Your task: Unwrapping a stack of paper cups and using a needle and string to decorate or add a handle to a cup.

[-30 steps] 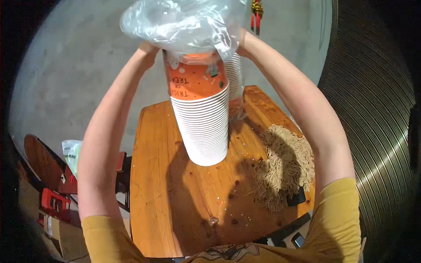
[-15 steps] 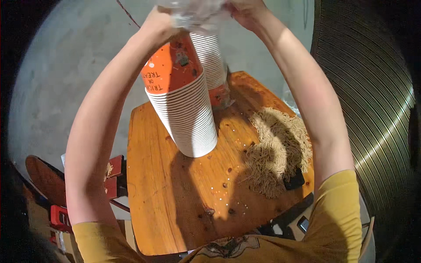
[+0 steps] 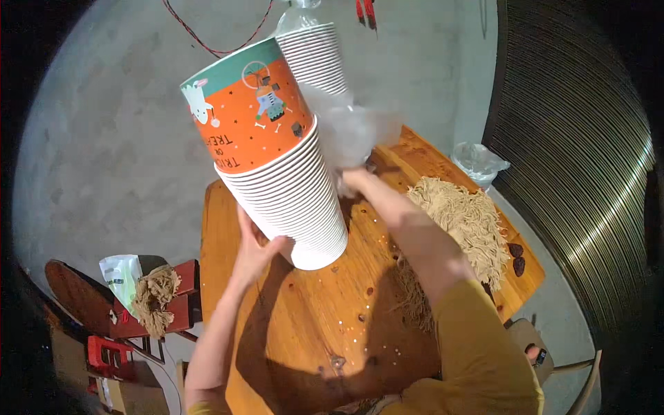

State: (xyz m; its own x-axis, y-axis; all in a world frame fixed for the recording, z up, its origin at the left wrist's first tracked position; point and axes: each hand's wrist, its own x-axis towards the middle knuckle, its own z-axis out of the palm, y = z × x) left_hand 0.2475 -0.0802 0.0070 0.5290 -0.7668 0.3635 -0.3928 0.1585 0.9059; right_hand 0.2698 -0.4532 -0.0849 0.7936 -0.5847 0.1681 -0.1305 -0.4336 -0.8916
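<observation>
A tall stack of paper cups (image 3: 294,200) stands near the middle of the wooden table, leaning a little to the left. White rims are packed close below the top cup, which is orange and teal with cartoon prints. My left hand (image 3: 257,250) grips the stack low on its left side, thumb in front and fingers partly hidden. To the stack's right, my right hand (image 3: 351,181) grasps a clear plastic bag (image 3: 353,135), blurred by motion; its fingertips are hard to see. A second stack of white-rimmed cups (image 3: 315,59) rises behind, with clear plastic at its top.
A heap of beige yarn (image 3: 462,218) lies on the table's right, beside two dark flat pieces (image 3: 517,259). Small white bits dot the wooden table (image 3: 311,325). Another plastic bag (image 3: 478,162) sits beyond the right edge. A red-brown chair (image 3: 181,311) holding beige yarn is at left.
Both hands have come down from above the stack. The left now holds the stack's lower side; the right has drawn the plastic bag down to the stack's right. The orange top is uncovered.
</observation>
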